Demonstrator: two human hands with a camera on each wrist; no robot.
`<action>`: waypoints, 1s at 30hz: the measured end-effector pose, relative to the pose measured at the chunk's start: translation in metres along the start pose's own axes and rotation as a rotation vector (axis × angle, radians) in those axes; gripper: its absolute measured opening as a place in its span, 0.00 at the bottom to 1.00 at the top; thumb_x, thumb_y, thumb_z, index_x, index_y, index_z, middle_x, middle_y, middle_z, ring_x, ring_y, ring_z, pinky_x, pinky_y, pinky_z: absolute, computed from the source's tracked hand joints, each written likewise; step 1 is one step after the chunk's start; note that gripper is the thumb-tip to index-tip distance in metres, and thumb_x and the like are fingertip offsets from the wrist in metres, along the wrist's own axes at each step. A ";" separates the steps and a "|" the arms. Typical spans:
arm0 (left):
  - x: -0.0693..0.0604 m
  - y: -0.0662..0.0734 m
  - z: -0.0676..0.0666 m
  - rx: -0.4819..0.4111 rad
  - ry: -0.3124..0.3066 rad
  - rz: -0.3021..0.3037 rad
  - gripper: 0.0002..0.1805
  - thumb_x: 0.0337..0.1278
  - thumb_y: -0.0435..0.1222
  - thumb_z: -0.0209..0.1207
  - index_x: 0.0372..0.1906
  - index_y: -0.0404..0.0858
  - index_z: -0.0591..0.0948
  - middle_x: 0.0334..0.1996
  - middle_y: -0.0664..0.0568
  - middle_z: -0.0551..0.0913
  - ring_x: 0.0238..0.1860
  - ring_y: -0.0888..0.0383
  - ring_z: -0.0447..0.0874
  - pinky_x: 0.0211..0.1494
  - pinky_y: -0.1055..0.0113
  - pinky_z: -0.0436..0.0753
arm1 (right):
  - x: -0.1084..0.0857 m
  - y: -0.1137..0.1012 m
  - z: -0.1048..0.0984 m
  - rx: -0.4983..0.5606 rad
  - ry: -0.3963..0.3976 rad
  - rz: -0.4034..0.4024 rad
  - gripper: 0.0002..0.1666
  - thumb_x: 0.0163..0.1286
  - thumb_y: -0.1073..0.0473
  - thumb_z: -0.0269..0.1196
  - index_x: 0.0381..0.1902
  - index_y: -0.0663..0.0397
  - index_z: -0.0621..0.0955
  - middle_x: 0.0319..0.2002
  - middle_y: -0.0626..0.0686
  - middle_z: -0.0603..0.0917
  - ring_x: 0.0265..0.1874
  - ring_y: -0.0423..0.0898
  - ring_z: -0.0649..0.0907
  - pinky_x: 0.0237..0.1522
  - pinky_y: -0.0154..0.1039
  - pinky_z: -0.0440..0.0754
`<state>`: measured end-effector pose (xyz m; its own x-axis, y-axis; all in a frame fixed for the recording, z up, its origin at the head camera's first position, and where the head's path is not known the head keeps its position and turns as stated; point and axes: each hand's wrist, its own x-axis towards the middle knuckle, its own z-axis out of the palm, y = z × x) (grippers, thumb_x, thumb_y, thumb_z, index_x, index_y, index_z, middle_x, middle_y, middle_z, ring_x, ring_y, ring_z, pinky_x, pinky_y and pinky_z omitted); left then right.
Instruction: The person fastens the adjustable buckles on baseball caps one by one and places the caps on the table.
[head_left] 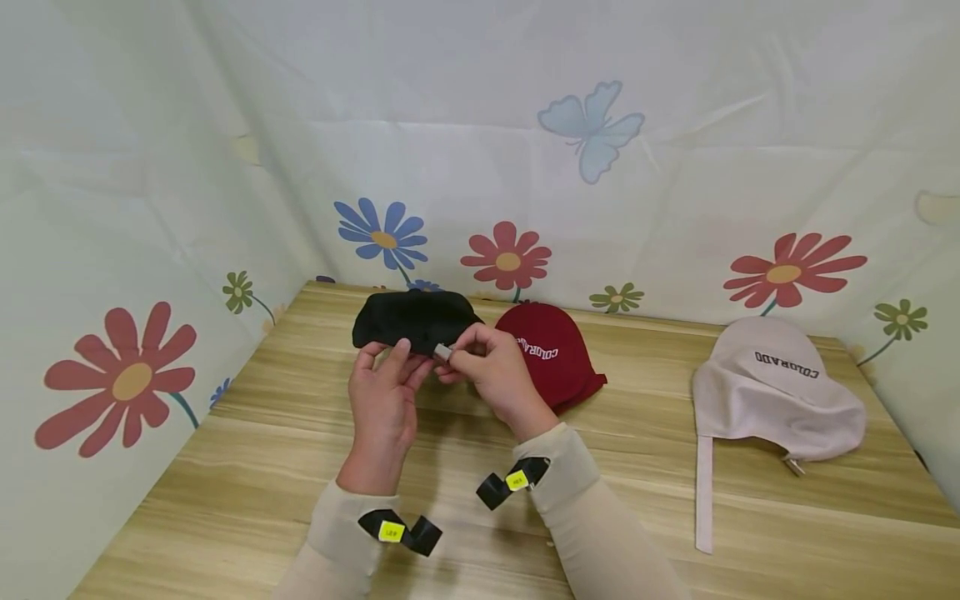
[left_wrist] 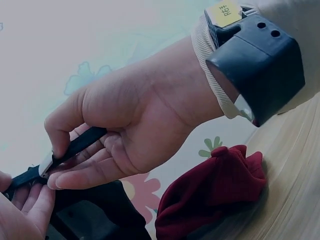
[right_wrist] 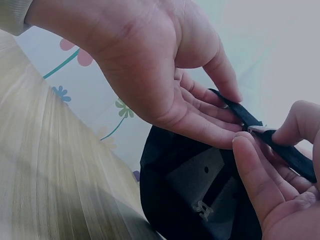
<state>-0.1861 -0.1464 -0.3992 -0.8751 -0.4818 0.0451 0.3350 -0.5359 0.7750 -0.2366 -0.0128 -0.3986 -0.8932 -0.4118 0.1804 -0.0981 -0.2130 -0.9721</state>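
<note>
A black cap (head_left: 416, 318) is held up by both hands over the table's back left part. The left hand (head_left: 384, 404) pinches its dark strap (left_wrist: 80, 144) between thumb and fingers, close to a silver metal buckle (left_wrist: 46, 164). From the other side the right hand (head_left: 502, 375) grips the strap, its fingertips at the same buckle. In the right wrist view the cap's inside (right_wrist: 200, 175) shows below the hands, with the strap (right_wrist: 295, 160) running through the buckle (right_wrist: 257, 129). The two hands' fingertips nearly meet there.
A dark red cap (head_left: 558, 354) lies on the wooden table (head_left: 637, 517) just right of the black one, partly behind the right hand. Farther right lies a pale pink cap (head_left: 772, 392), its strap stretched toward the front. A flowered cloth (head_left: 450, 167) hangs behind the table and at its sides.
</note>
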 end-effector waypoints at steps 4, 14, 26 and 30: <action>0.001 0.000 -0.002 0.015 0.007 -0.003 0.05 0.65 0.32 0.57 0.39 0.37 0.73 0.32 0.47 0.86 0.33 0.54 0.89 0.45 0.59 0.86 | -0.001 -0.001 0.000 0.011 -0.003 0.004 0.05 0.63 0.69 0.63 0.33 0.64 0.75 0.34 0.61 0.84 0.28 0.46 0.88 0.41 0.45 0.86; 0.002 -0.002 -0.002 -0.012 0.012 0.010 0.06 0.63 0.26 0.56 0.35 0.37 0.71 0.35 0.46 0.82 0.31 0.55 0.89 0.41 0.60 0.87 | -0.002 0.001 -0.002 0.008 -0.011 0.017 0.11 0.64 0.62 0.66 0.42 0.64 0.83 0.35 0.59 0.85 0.29 0.46 0.88 0.43 0.43 0.86; 0.000 -0.003 0.000 -0.038 -0.007 -0.004 0.11 0.60 0.20 0.55 0.33 0.38 0.68 0.25 0.50 0.86 0.28 0.57 0.88 0.39 0.62 0.87 | -0.002 -0.002 0.000 -0.015 0.004 -0.019 0.08 0.62 0.65 0.65 0.36 0.66 0.79 0.35 0.58 0.83 0.28 0.46 0.87 0.42 0.43 0.86; 0.000 -0.003 0.000 -0.048 -0.013 -0.028 0.12 0.60 0.20 0.55 0.36 0.38 0.69 0.25 0.51 0.85 0.27 0.58 0.88 0.38 0.65 0.87 | -0.003 -0.003 0.000 -0.015 0.008 -0.017 0.08 0.62 0.67 0.64 0.37 0.68 0.78 0.36 0.58 0.83 0.28 0.45 0.88 0.42 0.43 0.86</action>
<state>-0.1875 -0.1447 -0.4018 -0.8890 -0.4568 0.0323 0.3261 -0.5820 0.7449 -0.2339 -0.0117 -0.3965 -0.8947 -0.4015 0.1957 -0.1195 -0.2070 -0.9710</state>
